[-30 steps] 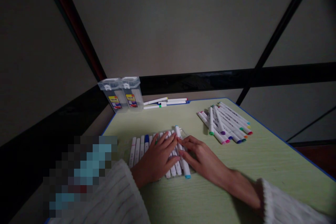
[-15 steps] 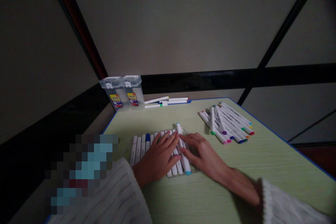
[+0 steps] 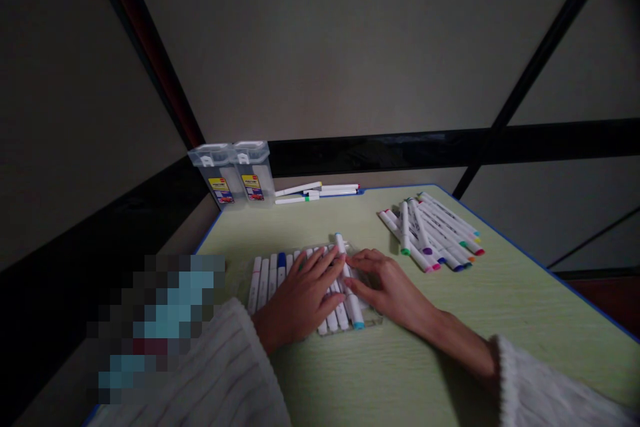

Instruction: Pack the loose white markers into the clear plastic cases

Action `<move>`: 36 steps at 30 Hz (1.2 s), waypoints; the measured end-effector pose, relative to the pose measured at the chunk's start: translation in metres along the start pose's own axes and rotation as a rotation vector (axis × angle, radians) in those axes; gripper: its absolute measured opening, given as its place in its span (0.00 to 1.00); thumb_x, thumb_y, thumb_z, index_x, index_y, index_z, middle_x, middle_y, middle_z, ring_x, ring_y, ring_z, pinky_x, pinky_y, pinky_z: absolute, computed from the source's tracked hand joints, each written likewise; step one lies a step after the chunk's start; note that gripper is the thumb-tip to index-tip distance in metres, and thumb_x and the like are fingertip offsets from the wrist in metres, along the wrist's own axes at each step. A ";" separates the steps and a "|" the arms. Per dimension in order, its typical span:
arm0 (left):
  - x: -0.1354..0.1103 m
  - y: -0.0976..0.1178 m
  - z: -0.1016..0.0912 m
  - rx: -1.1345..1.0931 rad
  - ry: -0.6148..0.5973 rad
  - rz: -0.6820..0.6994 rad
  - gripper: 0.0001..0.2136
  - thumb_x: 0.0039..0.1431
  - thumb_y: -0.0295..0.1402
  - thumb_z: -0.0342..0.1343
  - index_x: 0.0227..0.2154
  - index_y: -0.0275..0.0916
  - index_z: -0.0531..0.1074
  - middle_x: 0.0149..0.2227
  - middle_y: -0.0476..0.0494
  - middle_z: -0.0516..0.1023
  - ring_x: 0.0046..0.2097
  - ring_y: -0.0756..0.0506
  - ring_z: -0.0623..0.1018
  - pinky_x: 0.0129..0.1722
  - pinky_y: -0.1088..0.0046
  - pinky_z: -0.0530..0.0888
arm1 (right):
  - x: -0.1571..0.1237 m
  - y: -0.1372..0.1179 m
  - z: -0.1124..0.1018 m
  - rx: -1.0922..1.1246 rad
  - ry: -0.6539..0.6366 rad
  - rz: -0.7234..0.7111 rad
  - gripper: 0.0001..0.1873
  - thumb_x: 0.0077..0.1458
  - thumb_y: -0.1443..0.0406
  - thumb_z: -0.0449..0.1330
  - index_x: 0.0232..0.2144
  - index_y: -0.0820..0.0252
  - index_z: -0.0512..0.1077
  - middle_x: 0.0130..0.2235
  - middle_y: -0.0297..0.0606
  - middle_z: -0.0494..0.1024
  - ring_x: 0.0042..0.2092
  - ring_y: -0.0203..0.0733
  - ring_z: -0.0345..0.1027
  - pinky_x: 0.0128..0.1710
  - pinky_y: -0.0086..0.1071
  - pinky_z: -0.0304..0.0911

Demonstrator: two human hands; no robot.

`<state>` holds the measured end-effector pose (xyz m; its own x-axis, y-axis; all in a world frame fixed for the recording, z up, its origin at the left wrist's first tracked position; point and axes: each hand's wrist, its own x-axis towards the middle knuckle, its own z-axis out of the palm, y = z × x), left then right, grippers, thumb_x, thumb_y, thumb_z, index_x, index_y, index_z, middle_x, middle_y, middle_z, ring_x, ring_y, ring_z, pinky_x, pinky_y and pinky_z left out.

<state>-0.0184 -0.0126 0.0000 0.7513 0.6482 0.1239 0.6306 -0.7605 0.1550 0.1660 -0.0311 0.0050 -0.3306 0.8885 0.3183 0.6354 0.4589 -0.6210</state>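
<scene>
Several white markers [image 3: 270,278] lie side by side in a shallow clear tray [image 3: 373,320] on the pale green table [image 3: 400,360]. My left hand [image 3: 300,300] rests flat on the row, fingers stretched out. My right hand [image 3: 390,287] lies just to its right, fingers extended and touching the marker with the light blue cap [image 3: 349,283], which sits at the right end of the row. Both sleeves are white knit.
A loose heap of coloured-cap markers [image 3: 433,233] lies at the right back of the table. Two clear plastic boxes [image 3: 235,173] stand at the back left corner, with a few more markers [image 3: 315,191] beside them. The blue table edge [image 3: 550,273] runs along the right.
My right hand has slid slightly left and forward against the blue-capped marker. The left hand has barely moved.
</scene>
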 end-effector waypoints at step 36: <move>0.001 0.001 -0.002 -0.040 -0.011 -0.016 0.26 0.60 0.42 0.40 0.58 0.39 0.47 0.62 0.41 0.46 0.61 0.41 0.50 0.58 0.56 0.51 | -0.002 0.005 -0.007 0.034 -0.151 -0.030 0.16 0.53 0.63 0.56 0.43 0.63 0.70 0.35 0.41 0.72 0.38 0.42 0.64 0.40 0.35 0.59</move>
<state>-0.0172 -0.0130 0.0023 0.7437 0.6594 0.1104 0.6342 -0.7480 0.1958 0.1751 -0.0301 0.0065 -0.4516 0.8628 0.2272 0.6004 0.4823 -0.6380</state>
